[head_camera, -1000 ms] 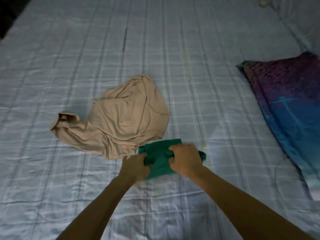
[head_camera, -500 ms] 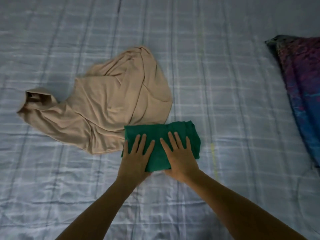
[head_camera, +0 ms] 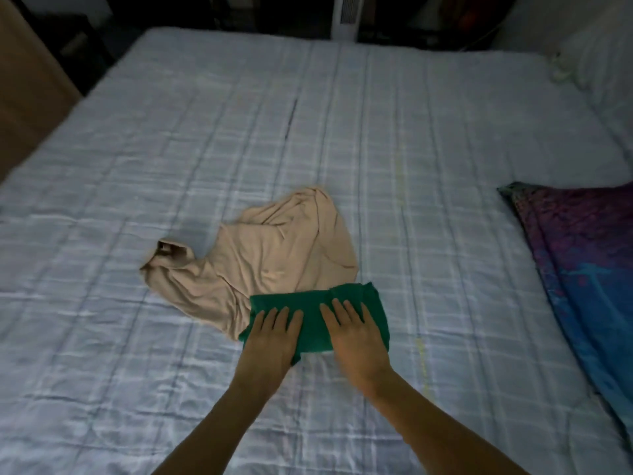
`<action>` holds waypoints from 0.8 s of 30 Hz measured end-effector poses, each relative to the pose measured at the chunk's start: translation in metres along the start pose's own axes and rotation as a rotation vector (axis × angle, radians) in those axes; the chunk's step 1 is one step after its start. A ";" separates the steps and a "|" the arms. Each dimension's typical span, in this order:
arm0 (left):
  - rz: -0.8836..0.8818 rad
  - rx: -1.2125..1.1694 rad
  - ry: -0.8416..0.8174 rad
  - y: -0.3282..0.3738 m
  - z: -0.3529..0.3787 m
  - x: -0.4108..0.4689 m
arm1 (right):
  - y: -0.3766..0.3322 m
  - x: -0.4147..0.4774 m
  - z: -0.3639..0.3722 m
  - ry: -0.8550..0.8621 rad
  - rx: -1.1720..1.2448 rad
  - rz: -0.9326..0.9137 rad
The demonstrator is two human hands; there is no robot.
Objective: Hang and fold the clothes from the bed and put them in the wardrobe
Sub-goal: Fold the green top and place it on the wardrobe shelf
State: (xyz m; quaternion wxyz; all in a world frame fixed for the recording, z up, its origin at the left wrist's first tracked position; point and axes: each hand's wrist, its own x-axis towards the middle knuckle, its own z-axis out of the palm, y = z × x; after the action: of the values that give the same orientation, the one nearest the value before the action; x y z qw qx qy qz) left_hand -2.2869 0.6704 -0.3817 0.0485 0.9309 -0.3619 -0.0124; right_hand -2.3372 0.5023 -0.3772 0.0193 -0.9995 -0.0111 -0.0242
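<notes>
Green cloth (head_camera: 315,320) folded on the bed (head_camera: 376,132), long axis left to right, far left corner overlapping the beige garment (head_camera: 270,255). Pressed flat under left hand (head_camera: 270,341) and right hand (head_camera: 356,337), fingers straight, gripping nothing, just as half a second ago; same spot, view lifted. Near edge partly hidden beneath the palms; purple-blue cover (head_camera: 582,255) at right cut off by the frame.

I see the folded cloth (head_camera: 312,303) lying on the near half of the bed (head_camera: 445,132), about midway between its left and right edges. My left hand (head_camera: 270,341) and right hand (head_camera: 356,337) lie flat on it, side by side. The crumpled garment (head_camera: 270,265) sits just behind and to the left, and the cloth's far left corner overlaps it. A throw (head_camera: 582,262) lies along the right edge, well apart. A fan (head_camera: 346,15) stands beyond the far edge.
</notes>
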 end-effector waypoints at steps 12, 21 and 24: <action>-0.310 0.233 0.340 -0.118 -0.284 -0.224 | -0.259 0.011 -0.256 0.319 0.022 -0.388; -0.671 0.414 0.380 -0.215 -0.407 -0.478 | -0.527 -0.032 -0.365 0.485 0.085 -0.767; -0.767 0.472 0.413 -0.243 -0.426 -0.549 | -0.607 -0.041 -0.381 0.530 0.103 -0.914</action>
State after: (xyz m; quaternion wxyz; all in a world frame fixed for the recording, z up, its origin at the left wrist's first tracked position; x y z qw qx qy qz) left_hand -2.5039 1.2537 0.0112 -0.1011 0.9655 0.0308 0.2379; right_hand -2.4109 1.0930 0.0243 0.0580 -0.8501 -0.4414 -0.2811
